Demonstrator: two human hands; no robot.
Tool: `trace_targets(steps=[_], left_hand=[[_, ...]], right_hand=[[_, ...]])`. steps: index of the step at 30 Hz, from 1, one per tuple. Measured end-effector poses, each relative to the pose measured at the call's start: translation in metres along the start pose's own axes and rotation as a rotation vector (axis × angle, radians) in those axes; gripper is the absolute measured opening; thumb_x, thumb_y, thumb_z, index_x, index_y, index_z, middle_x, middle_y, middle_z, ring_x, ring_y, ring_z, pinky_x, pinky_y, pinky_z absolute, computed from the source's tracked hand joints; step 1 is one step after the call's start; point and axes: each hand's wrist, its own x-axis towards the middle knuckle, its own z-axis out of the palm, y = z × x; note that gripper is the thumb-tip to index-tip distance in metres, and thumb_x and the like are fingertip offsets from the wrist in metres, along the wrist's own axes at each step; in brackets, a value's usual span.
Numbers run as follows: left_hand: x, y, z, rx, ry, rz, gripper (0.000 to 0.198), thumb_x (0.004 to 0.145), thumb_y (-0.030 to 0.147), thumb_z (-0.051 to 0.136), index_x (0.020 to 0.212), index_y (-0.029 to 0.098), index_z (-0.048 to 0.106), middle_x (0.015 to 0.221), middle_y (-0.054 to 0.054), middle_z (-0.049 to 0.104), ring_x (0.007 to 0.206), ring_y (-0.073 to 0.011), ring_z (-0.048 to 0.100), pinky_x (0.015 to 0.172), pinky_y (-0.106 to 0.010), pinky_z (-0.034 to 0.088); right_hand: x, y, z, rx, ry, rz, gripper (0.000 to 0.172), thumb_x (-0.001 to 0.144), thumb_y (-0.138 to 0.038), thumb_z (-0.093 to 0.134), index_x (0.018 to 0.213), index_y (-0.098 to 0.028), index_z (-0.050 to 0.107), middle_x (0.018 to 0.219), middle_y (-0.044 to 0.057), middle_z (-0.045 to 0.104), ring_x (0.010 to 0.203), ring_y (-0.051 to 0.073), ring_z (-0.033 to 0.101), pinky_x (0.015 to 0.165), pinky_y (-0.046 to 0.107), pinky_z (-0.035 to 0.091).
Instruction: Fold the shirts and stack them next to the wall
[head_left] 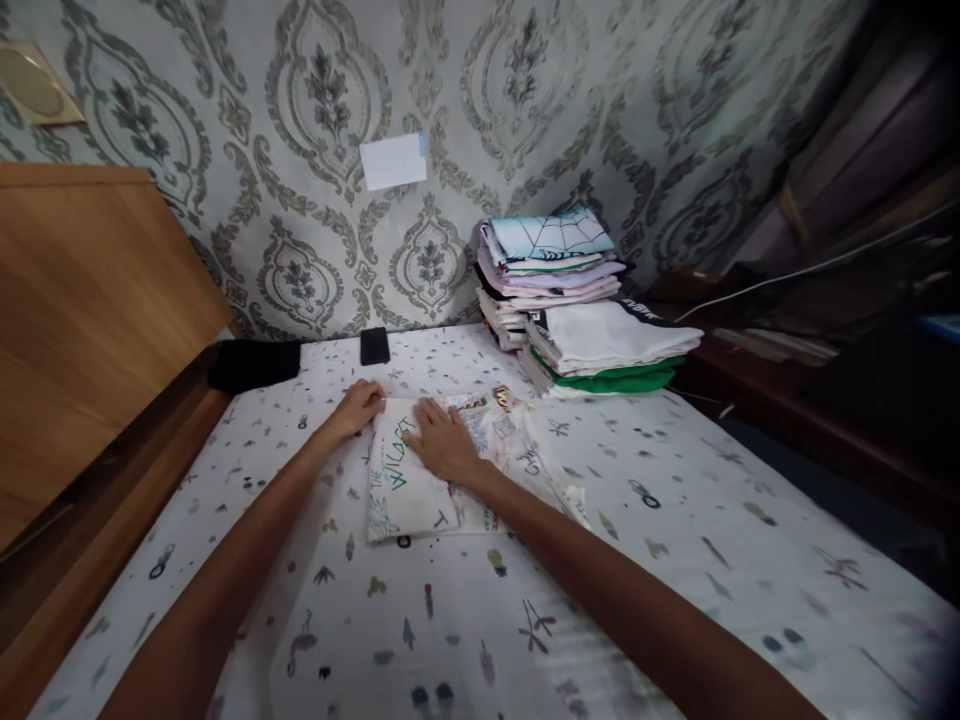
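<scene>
A white cloth with green and coloured lettering [416, 500] lies partly folded on the patterned bedsheet [420, 640], its right end loose and uneven. At its upper left corner, my left hand [360, 406] has its fingers pinched together on the cloth's edge. My right hand [442, 440] rests palm down on top of the cloth, right of my left hand, fingers stretched out.
Behind and to the right stand two stacks of folded clothes, a taller one [551, 285] and a lower one [611, 340]. A black phone-like object [375, 346] and a black cloth [255, 364] lie near the wall. A wooden panel [97, 320] borders the left side.
</scene>
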Motion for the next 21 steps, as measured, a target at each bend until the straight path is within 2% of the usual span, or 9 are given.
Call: trace_targets(steps=[4, 9, 12, 17, 19, 21], left_hand=[[0.008, -0.005, 0.0, -0.031, -0.041, 0.032, 0.019, 0.086, 0.035, 0.053, 0.087, 0.021, 0.065, 0.099, -0.005, 0.055, 0.097, -0.0217, 0.055, 0.084, -0.034, 0.049], [0.015, -0.003, -0.001, -0.012, -0.076, 0.057, 0.02, 0.082, 0.039, 0.059, 0.077, 0.023, 0.068, 0.105, -0.006, 0.061, 0.106, -0.0259, 0.051, 0.1, -0.042, 0.041], [0.014, 0.0, -0.005, 0.002, -0.044, 0.022, 0.022, 0.079, 0.041, 0.061, 0.071, 0.022, 0.067, 0.102, -0.007, 0.062, 0.105, -0.0283, 0.05, 0.1, -0.045, 0.039], [-0.005, 0.003, -0.011, -0.035, 0.084, -0.111, 0.02, 0.081, 0.041, 0.057, 0.079, 0.022, 0.062, 0.094, -0.005, 0.063, 0.1, -0.0248, 0.055, 0.095, -0.042, 0.043], [-0.021, 0.007, -0.011, -0.073, 0.146, -0.206, 0.019, 0.083, 0.039, 0.051, 0.083, 0.021, 0.058, 0.087, -0.004, 0.063, 0.091, -0.0224, 0.059, 0.086, -0.038, 0.047], [-0.04, 0.014, -0.011, -0.122, 0.16, -0.287, 0.022, 0.086, 0.04, 0.046, 0.084, 0.02, 0.055, 0.079, -0.004, 0.064, 0.079, -0.0198, 0.062, 0.072, -0.033, 0.05]], right_hand=[[-0.001, -0.002, -0.003, 0.001, -0.006, -0.003, 0.06, 0.101, -0.043, 0.038, 0.147, -0.006, 0.041, 0.158, 0.02, 0.033, 0.149, 0.03, 0.025, 0.119, 0.053, 0.018], [-0.003, -0.003, -0.006, 0.003, -0.003, 0.004, 0.059, 0.1, -0.042, 0.039, 0.147, -0.006, 0.042, 0.158, 0.02, 0.033, 0.149, 0.029, 0.026, 0.119, 0.052, 0.019], [-0.002, -0.003, -0.007, 0.0, -0.008, 0.007, 0.06, 0.1, -0.043, 0.039, 0.148, -0.007, 0.041, 0.159, 0.02, 0.032, 0.149, 0.029, 0.026, 0.119, 0.052, 0.018], [-0.002, -0.001, -0.006, 0.019, -0.012, 0.01, 0.059, 0.1, -0.043, 0.039, 0.147, -0.008, 0.041, 0.159, 0.019, 0.031, 0.149, 0.028, 0.025, 0.12, 0.052, 0.018], [-0.003, -0.001, -0.006, 0.032, -0.005, 0.005, 0.059, 0.1, -0.043, 0.039, 0.147, -0.007, 0.042, 0.159, 0.019, 0.032, 0.149, 0.029, 0.025, 0.12, 0.052, 0.018], [-0.002, 0.0, -0.005, 0.044, 0.006, 0.001, 0.058, 0.1, -0.044, 0.04, 0.146, -0.008, 0.043, 0.158, 0.019, 0.033, 0.149, 0.029, 0.026, 0.119, 0.052, 0.018]])
